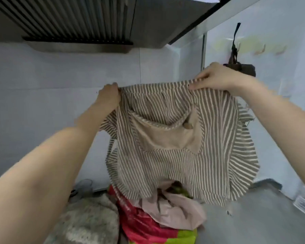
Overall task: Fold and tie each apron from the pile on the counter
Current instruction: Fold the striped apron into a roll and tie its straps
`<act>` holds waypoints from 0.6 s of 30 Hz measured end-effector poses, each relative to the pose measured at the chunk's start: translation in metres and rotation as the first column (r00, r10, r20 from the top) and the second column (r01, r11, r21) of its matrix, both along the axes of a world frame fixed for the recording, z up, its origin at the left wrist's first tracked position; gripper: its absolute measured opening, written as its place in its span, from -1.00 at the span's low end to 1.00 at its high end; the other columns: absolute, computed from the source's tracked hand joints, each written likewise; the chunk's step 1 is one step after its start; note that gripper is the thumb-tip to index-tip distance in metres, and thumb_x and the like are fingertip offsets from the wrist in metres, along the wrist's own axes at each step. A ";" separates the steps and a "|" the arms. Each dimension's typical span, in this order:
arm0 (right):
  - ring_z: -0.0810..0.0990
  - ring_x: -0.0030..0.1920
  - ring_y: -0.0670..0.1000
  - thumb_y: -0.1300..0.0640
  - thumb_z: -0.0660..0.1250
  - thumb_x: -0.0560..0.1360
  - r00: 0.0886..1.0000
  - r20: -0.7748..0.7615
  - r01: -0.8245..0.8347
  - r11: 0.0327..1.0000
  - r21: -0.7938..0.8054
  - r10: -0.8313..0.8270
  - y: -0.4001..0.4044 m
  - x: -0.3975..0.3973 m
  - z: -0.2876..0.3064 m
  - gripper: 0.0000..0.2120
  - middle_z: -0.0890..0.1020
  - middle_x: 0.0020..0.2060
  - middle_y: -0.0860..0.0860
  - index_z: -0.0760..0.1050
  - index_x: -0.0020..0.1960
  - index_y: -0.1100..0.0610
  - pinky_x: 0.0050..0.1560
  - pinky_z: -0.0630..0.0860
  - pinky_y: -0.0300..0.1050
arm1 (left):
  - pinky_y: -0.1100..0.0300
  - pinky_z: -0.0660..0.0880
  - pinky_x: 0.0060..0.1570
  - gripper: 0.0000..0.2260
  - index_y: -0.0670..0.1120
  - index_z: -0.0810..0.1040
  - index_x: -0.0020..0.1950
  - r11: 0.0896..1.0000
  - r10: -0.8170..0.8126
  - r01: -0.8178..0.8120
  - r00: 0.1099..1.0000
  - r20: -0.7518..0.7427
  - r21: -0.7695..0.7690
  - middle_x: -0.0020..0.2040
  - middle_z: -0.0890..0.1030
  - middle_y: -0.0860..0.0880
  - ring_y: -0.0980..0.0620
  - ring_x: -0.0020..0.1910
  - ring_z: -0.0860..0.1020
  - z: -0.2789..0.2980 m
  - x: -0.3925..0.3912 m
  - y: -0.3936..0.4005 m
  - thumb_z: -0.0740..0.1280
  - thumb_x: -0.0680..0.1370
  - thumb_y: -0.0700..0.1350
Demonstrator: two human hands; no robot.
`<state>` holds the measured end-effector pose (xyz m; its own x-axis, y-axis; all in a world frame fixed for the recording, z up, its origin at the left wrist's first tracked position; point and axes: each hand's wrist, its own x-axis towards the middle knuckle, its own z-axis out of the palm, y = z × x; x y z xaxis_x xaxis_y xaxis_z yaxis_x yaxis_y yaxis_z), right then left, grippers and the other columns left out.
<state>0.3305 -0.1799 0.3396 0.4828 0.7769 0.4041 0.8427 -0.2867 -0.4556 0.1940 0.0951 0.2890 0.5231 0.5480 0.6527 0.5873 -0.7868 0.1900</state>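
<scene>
At the 9 o'clock side of the raised cloth, your left hand (109,96) pinches the top hem of the striped apron (174,152), fingers curled over the edge. This grip fixes one upper corner so that the fabric hangs by its own weight and the creases drop out.

Toward centre, the apron is suspended in the air in front of the pale wall (51,88), with the tan pocket (167,136) facing you. The pocket mouth sags open, which suggests the panel is not yet pulled taut. A loose strap hangs at the apron's 8 o'clock edge; judge it as one tie to be gathered later.

At 6 o'clock below the apron, the pile (148,221) of remaining cloth lies on the counter (253,219): a speckled grey piece, a red and green piece and a pink piece. The lower hem of the striped apron hangs just over the pile; whether it touches cannot be told.

At the 2 o'clock side, your right hand (217,77) clamps the other end of the same hem between thumb and fingers. The hands are well apart, which spreads the top edge level. This hold appears to serve inspection and alignment before the first fold.

Beyond the right hand, a dark item (239,66) hangs on a wall hook.
</scene>
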 end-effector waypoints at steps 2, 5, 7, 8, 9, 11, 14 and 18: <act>0.68 -0.09 0.09 0.01 0.44 0.39 0.979 -0.179 -0.112 0.991 -0.066 0.099 -0.009 -0.016 0.011 -0.76 0.70 -0.13 0.10 0.65 -0.06 0.17 -0.03 0.60 -0.02 | -0.02 0.39 0.01 -0.76 -0.36 0.39 0.18 1.000 0.001 -0.001 0.995 0.103 0.003 0.12 0.46 -0.38 -0.29 0.10 0.46 0.012 0.005 0.004 0.07 0.60 -0.27; 0.69 -0.26 -0.02 0.01 0.40 0.42 0.924 -0.345 -0.240 0.954 -0.181 0.167 0.005 -0.042 -0.002 -0.85 0.71 -0.26 0.01 0.64 -0.14 0.09 -0.26 0.59 -0.19 | -0.04 0.38 0.02 -0.76 -0.36 0.39 0.20 1.000 0.030 -0.030 0.980 0.198 -0.003 0.13 0.45 -0.38 -0.30 0.11 0.45 -0.007 -0.002 0.020 0.09 0.57 -0.31; 0.65 -0.35 -0.04 0.05 0.37 0.46 0.872 -0.439 -0.349 0.903 -0.250 0.215 0.028 -0.058 -0.036 -0.84 0.67 -0.34 0.02 0.61 -0.18 0.14 -0.33 0.57 -0.24 | -0.06 0.38 0.05 -0.77 -0.38 0.41 0.17 0.997 0.062 -0.052 0.980 0.188 -0.057 0.13 0.45 -0.39 -0.32 0.11 0.45 -0.045 -0.016 0.036 0.11 0.56 -0.33; 0.61 -0.38 -0.06 0.06 0.36 0.48 0.852 -0.469 -0.394 0.873 -0.286 0.232 0.041 -0.066 -0.059 -0.82 0.63 -0.37 0.02 0.59 -0.18 0.17 -0.35 0.55 -0.26 | -0.06 0.38 0.06 -0.77 -0.39 0.43 0.16 0.993 0.072 -0.058 0.986 0.151 -0.099 0.13 0.45 -0.40 -0.32 0.11 0.46 -0.068 -0.024 0.045 0.12 0.55 -0.33; 0.56 -0.41 -0.10 0.06 0.36 0.49 0.850 -0.466 -0.428 0.838 -0.338 0.246 0.056 -0.074 -0.088 -0.82 0.59 -0.40 -0.01 0.55 -0.20 0.17 -0.36 0.51 -0.28 | -0.06 0.39 0.07 -0.76 -0.39 0.44 0.15 0.987 0.075 -0.061 0.994 0.085 -0.152 0.14 0.45 -0.41 -0.33 0.11 0.46 -0.097 -0.034 0.056 0.11 0.55 -0.35; 0.45 -0.39 -0.15 0.04 0.34 0.51 0.868 -0.402 -0.470 0.741 -0.479 0.291 0.090 -0.095 -0.158 -0.75 0.49 -0.42 -0.10 0.46 -0.31 0.10 -0.35 0.36 -0.28 | -0.03 0.39 0.11 -0.72 -0.37 0.43 0.21 0.946 0.050 -0.080 0.993 -0.105 -0.313 0.19 0.43 -0.40 -0.32 0.16 0.46 -0.163 -0.065 0.072 0.10 0.54 -0.37; 0.50 -0.20 0.05 0.12 0.29 0.52 0.881 -0.306 -0.469 0.593 -0.654 0.360 0.131 -0.135 -0.274 -0.81 0.57 -0.22 0.11 0.45 -0.26 0.14 -0.36 0.28 -0.17 | 0.04 0.27 0.31 -0.49 -0.28 0.17 0.46 0.914 -0.059 -0.051 0.965 -0.257 -0.402 0.43 0.24 -0.34 -0.26 0.39 0.31 -0.252 -0.111 0.060 0.13 0.51 -0.39; 0.53 0.15 0.17 0.30 0.26 0.49 0.858 -0.437 -0.507 0.583 -0.635 0.271 0.150 -0.184 -0.412 -0.75 0.56 0.16 0.23 0.50 0.15 0.31 0.07 0.50 -0.07 | 0.34 0.17 0.31 -0.51 -0.32 0.13 0.46 0.779 -0.365 0.035 0.838 -0.407 -0.626 0.44 0.24 -0.26 -0.04 0.42 0.29 -0.333 -0.154 -0.005 0.15 0.54 -0.38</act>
